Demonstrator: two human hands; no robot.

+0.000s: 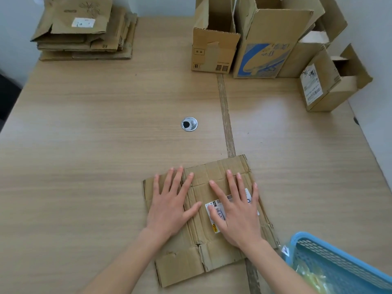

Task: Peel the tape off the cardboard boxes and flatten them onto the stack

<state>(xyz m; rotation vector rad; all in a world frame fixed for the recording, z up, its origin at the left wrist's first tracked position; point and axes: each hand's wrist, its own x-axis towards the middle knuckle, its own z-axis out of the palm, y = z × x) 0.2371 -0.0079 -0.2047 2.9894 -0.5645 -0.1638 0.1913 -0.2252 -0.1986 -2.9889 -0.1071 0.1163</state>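
Note:
A flattened cardboard box (199, 257) lies on the wooden table near its front edge, with a white shipping label partly under my fingers. My left hand (170, 205) presses flat on the box's left half, fingers spread and straight. My right hand (237, 211) presses flat on the right half, over the label. A stack of flattened boxes (84, 32) sits at the far left corner of the table. Several upright open boxes stand at the far right, among them a plain box (214, 49), a box with blue print (265, 54) and a smaller labelled box (324, 83).
A blue plastic basket (343, 264) with crumpled clear tape in it sits at the near right corner. A round metal cable grommet (189, 124) is set in the table's middle. A seam strip (226, 115) runs front to back. A white wall borders the right side.

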